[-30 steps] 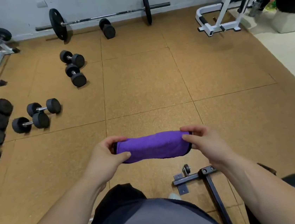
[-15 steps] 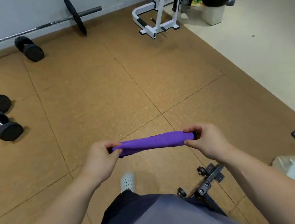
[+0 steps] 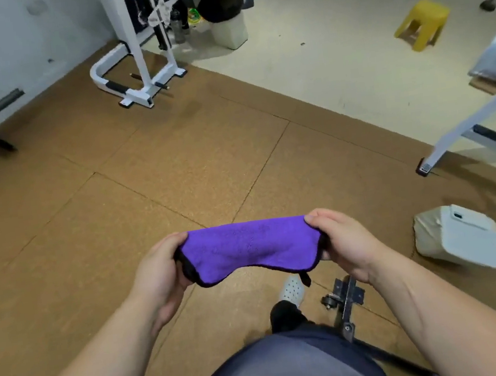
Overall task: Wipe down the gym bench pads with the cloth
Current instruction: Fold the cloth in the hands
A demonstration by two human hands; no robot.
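Purple cloth (image 3: 252,250) with dark edging, stretched flat between both hands above the cork floor (image 3: 120,217): left hand (image 3: 161,275) and right hand (image 3: 344,243) each pinch an end. Half a second ago it was a tight roll; now it's spread wider.

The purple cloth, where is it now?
In the head view, low centre, the purple cloth is held stretched between the left hand and right hand, above the brown floor mat.
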